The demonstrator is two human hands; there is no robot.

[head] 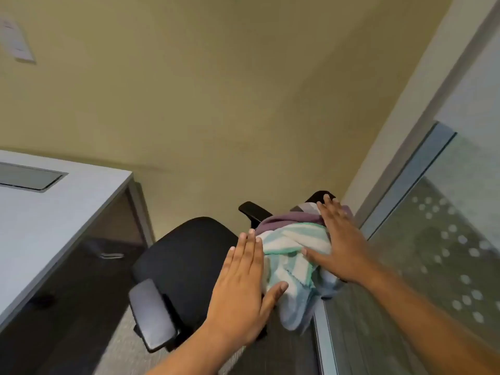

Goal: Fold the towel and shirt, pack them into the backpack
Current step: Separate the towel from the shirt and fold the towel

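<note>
A crumpled towel (pixel 290 259) with mint-green and white stripes lies heaped on the right side of a black office chair (pixel 189 255). Behind it sits a bunched purple shirt (pixel 286 221). My left hand (pixel 242 290) is flat with straight fingers at the towel's left edge, its thumb touching the cloth. My right hand (pixel 342 244) lies flat with spread fingers across the right side of the pile, over both towel and shirt. No backpack shows in this view.
A grey desk (pixel 54 220) with an inset cable hatch stands at the left. A frosted glass partition (pixel 433 253) with a metal frame runs close along the chair's right side. The chair's near armrest (pixel 151 313) juts toward me. A beige wall is behind.
</note>
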